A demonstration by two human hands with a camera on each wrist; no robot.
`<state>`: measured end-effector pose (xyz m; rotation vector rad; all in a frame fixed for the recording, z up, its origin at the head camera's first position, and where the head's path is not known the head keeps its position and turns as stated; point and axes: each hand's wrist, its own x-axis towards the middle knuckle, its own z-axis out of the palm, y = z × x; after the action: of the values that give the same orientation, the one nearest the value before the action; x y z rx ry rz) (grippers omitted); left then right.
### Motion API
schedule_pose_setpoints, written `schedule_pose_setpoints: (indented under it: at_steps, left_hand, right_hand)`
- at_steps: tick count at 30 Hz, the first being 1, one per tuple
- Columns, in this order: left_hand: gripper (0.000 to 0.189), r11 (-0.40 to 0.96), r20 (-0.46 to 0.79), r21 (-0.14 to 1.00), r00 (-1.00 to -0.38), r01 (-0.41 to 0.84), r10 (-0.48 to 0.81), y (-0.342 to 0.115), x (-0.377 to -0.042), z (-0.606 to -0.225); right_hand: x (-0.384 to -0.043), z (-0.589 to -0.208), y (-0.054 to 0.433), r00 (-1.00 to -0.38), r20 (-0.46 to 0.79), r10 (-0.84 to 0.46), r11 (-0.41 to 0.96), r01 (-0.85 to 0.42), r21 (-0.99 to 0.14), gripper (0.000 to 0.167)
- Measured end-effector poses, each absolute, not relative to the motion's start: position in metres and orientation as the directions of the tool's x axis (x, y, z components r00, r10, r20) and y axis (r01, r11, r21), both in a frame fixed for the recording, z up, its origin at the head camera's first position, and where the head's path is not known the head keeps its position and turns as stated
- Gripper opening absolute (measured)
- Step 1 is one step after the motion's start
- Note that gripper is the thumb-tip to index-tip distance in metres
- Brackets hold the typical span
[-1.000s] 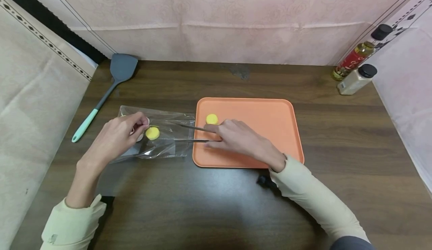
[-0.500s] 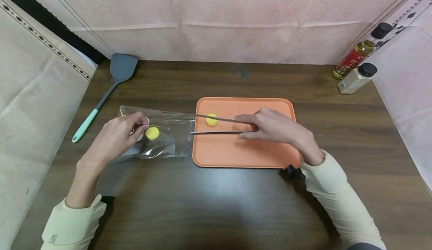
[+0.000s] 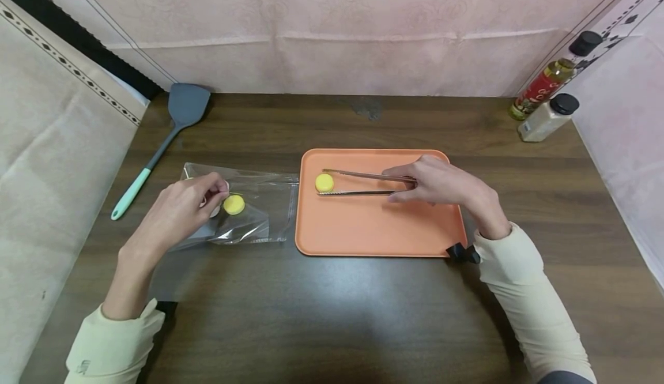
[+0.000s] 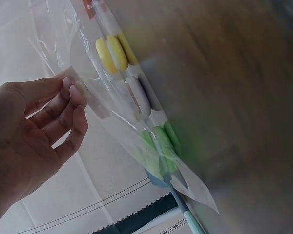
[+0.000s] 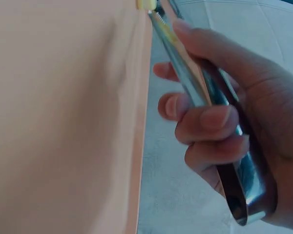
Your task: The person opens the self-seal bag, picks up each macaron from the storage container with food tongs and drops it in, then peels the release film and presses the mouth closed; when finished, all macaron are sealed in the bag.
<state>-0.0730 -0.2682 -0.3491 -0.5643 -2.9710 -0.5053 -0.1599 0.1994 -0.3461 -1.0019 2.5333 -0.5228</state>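
Note:
My left hand [image 3: 178, 208] pinches the upper film of a clear plastic bag [image 3: 277, 199], holding it up. In the left wrist view a yellow macaron [image 4: 111, 53], a pale macaron [image 4: 138, 97] and a green macaron [image 4: 161, 146] show through the plastic; the hand hides part of them in the head view. My right hand [image 3: 443, 182] grips metal tongs [image 3: 358, 193] above the orange tray [image 3: 363, 237]. The tong tips are spread at the right side of another yellow macaron [image 3: 324, 183] on the tray's left part; whether they touch it I cannot tell.
A grey spatula [image 3: 188, 106] with a mint handle lies at the table's back left. An oil bottle [image 3: 542, 90] and a white jar with a black lid [image 3: 544, 121] stand at the back right. The bag's right end meets the tray's left rim.
My right hand has drawn the tongs rightward and back, from over the bag to over the tray, near the yellow macaron there. My left hand has stayed in place.

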Motion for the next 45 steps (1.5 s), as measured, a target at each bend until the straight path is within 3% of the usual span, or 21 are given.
schedule_pose_setpoints:
  at_steps: [11, 24, 38, 45]
  left_hand:
    - [0.006, 0.874, 0.149, 0.300, -0.924, 0.381, 0.352, -0.268, -0.074, -0.351]
    - [0.007, 0.876, 0.132, 0.306, -0.928, 0.373, 0.349, -0.268, -0.074, -0.350]
    - [0.007, 0.878, 0.127, 0.309, -0.931, 0.366, 0.343, -0.268, -0.074, -0.350]
    - [0.006, 0.880, 0.120, 0.308, -0.933, 0.360, 0.340, -0.268, -0.074, -0.349]
  right_hand:
    - [-0.161, -0.351, 0.197, -0.690, -0.222, -0.689, 0.686, -0.522, -0.506, 0.042]
    - [-0.160, -0.347, 0.197, -0.647, -0.206, -0.734, 0.656, -0.598, -0.459, 0.042]
    - [-0.150, -0.341, 0.177, -0.544, -0.149, -0.826, 0.526, -0.647, -0.552, 0.042]
    - [-0.141, -0.346, 0.145, -0.533, -0.106, -0.839, 0.505, -0.692, -0.517, 0.035]
